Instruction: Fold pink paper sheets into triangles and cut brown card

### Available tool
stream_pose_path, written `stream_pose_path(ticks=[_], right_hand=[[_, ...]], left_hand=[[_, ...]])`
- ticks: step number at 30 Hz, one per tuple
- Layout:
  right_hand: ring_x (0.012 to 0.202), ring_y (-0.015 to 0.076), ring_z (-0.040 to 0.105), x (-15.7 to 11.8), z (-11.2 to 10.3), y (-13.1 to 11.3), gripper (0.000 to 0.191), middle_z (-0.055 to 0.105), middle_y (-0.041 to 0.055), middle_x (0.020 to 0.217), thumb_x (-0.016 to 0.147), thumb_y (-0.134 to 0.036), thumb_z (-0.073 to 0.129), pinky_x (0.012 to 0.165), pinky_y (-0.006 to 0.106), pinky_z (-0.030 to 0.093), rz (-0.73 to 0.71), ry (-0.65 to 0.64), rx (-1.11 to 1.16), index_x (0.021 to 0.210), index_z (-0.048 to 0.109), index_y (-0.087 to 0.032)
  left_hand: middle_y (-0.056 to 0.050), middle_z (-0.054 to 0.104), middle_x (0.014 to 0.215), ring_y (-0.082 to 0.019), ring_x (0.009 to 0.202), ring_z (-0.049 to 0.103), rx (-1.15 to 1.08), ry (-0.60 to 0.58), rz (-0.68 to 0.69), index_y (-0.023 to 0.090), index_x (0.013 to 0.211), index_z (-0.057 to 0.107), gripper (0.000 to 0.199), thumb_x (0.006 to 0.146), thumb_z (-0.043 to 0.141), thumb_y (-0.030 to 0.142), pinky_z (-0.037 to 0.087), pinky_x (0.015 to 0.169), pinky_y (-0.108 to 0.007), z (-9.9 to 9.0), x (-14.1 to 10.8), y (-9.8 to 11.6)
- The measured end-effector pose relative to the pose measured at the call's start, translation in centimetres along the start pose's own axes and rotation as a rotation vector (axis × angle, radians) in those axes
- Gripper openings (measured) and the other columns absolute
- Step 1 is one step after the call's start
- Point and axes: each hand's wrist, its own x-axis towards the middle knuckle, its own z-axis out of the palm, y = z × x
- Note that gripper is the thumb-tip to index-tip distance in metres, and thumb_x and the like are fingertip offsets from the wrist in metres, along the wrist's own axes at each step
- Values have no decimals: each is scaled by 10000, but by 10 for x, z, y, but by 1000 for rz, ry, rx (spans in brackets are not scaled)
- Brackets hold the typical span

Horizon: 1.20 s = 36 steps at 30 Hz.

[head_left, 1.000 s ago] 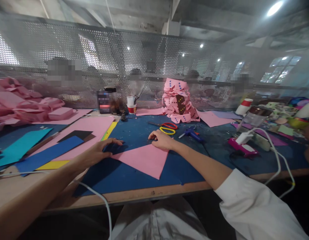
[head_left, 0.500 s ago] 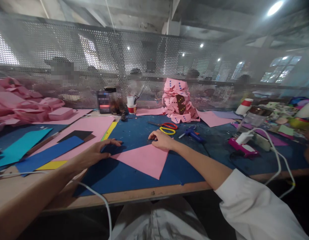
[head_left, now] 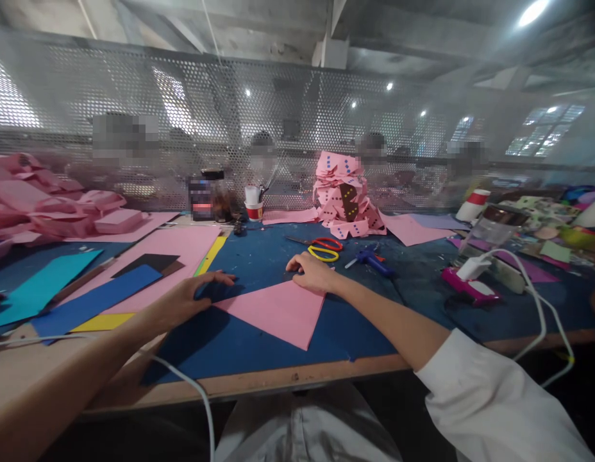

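2 bare hands at a pink paper triangle (head_left: 278, 312) on the blue mat (head_left: 206, 358).
Left hand (head_left: 199, 295), palm down with fingers spread and grasping nothing, has its thumb by the triangle's left tip; the triangle lies flat between the 2 hands; right hand (head_left: 311, 272), fingers curled, rests on its upper right edge, pressing rather than clenched, forearm slanting in from the right.

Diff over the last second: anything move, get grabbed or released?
Left hand eased slightly leftward, away from the folded pink sheet; its fingers are still spread near the sheet's left tip. No grab or release is visible. Unchanged: right hand on the sheet's top edge, the sheet, scissors and blue glue gun. Slight overall shift looks like camera motion.
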Motion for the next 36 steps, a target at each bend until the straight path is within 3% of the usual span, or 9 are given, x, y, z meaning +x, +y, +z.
stream_pose_path(ticks=[5,8,11,14,20,28,30,34,36], right_hand=[[876,148,582,-2,-1,-1,250,608,59,1010,743,-105,646,826,289,466,-8,-6,12,983,689,-158],[868,144,581,-4,-5,-2,272,604,67,1037,747,-70,619,829,290,466,-6,-22,19,1001,680,-149],[877,138,584,-6,-10,-3,330,609,64,1061,744,-5,569,849,285,462,-31,-57,35,1021,672,-153],[920,145,589,-7,-17,-3,370,632,73,1063,761,42,509,867,285,456,-66,-85,62,1039,666,-145],[952,184,610,-13,-35,-4,242,666,93,1043,831,-57,536,860,295,441,-59,-56,-83,991,696,-140],[922,188,632,-19,-49,-5,179,678,72,1002,850,-184,567,776,251,429,-28,-138,-282,920,731,-195],[903,184,631,-18,-49,-5,165,675,76,1002,855,-202,566,761,249,425,-26,-141,-293,909,721,-191],[888,183,629,-17,-46,-3,183,674,88,1024,880,-232,541,747,250,419,-23,-135,-306,922,712,-183],[901,184,631,-16,-44,-2,194,681,89,1032,886,-248,540,751,245,418,-13,-133,-299,932,717,-183]], left_hand=[[-52,653,1319,-294,1308,524,43,59,-22,236,1110,633,349,790,493,256,338,1147,-473,10,19,36],[-51,673,1274,-285,1251,568,80,49,65,257,1095,659,315,825,508,316,407,1092,-417,23,44,53],[-48,698,1207,-273,1147,628,91,23,123,266,1079,675,278,857,527,343,473,1001,-386,41,65,63],[-61,689,1204,-262,1144,617,105,16,213,251,1118,666,282,878,548,341,463,1012,-394,57,75,64],[-112,633,1301,-264,1181,603,132,17,306,222,1163,681,336,927,540,415,443,1063,-428,73,73,53],[-89,632,1329,-280,1307,522,124,-22,357,257,1210,659,368,944,546,484,422,1106,-456,63,62,62],[-88,571,1413,-286,1382,447,111,-91,406,272,1287,613,431,913,606,486,397,1135,-457,60,56,69],[-81,471,1512,-325,1458,321,133,-263,501,324,1440,470,808,732,787,549,301,1192,-520,58,45,79],[-79,467,1516,-324,1453,330,133,-320,517,329,1450,455,836,720,797,549,290,1196,-524,58,42,81]])
